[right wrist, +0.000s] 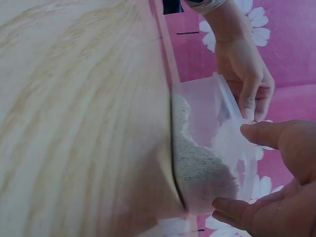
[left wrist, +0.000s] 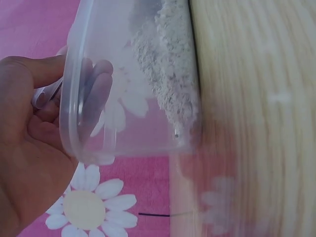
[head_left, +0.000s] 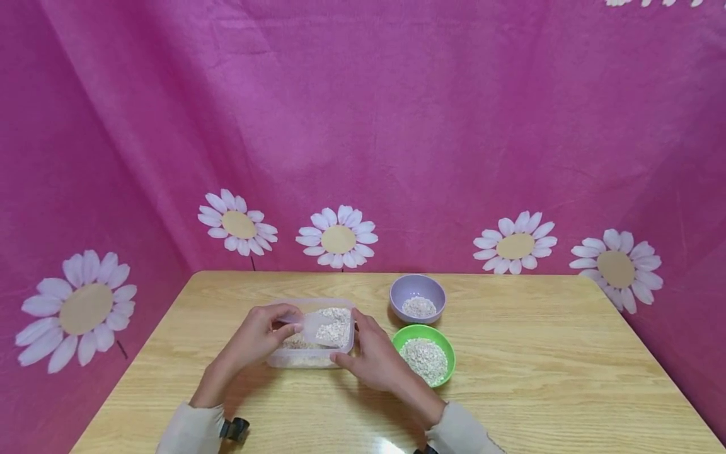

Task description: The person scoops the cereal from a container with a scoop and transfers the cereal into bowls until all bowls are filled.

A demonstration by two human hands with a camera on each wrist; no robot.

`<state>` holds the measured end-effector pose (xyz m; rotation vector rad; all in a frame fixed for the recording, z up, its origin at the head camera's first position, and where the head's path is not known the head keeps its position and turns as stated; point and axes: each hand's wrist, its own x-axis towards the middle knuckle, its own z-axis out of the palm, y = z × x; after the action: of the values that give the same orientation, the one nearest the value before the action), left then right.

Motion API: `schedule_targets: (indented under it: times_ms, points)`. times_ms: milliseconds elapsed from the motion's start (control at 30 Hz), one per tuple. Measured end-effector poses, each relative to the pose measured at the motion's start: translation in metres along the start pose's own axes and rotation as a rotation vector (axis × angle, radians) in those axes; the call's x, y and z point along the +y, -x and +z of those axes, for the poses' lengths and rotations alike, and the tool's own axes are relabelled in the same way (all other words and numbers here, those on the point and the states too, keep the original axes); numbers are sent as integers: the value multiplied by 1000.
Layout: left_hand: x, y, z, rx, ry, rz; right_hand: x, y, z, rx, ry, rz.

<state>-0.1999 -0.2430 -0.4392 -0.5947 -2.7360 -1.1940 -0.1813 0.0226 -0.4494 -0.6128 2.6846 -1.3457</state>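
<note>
A clear plastic container [head_left: 303, 359] of pale, oat-like flakes [head_left: 334, 333] stands on the table. Over its inside, my left hand [head_left: 262, 337] pinches the handle of a translucent scoop [head_left: 319, 329]; the scoop's front end is among the flakes. In the left wrist view, part of the scoop handle [left wrist: 47, 96] shows between the fingers, behind the container's rim. My right hand [head_left: 374, 356] holds the container's right end, thumb at the near side and fingers at the far corner. The right wrist view shows flakes [right wrist: 197, 168] heaped higher toward that end.
Just right of my right hand sits a green bowl [head_left: 450, 353] holding flakes. Behind it is a purple bowl [head_left: 399, 296] with a smaller heap. The wooden table [head_left: 539, 353] meets a pink flowered cloth [head_left: 425, 157] at the back and sides.
</note>
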Motion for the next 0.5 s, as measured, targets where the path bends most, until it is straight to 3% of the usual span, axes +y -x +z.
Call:
schedule_targets:
  times_ms: [300,500]
  points:
    - [-5,8,-18,103,123,-51,-1,1,-18,-5,-77,33]
    - [-11,11,-26,160,134,-47,0,0,-26,-3,-148,47]
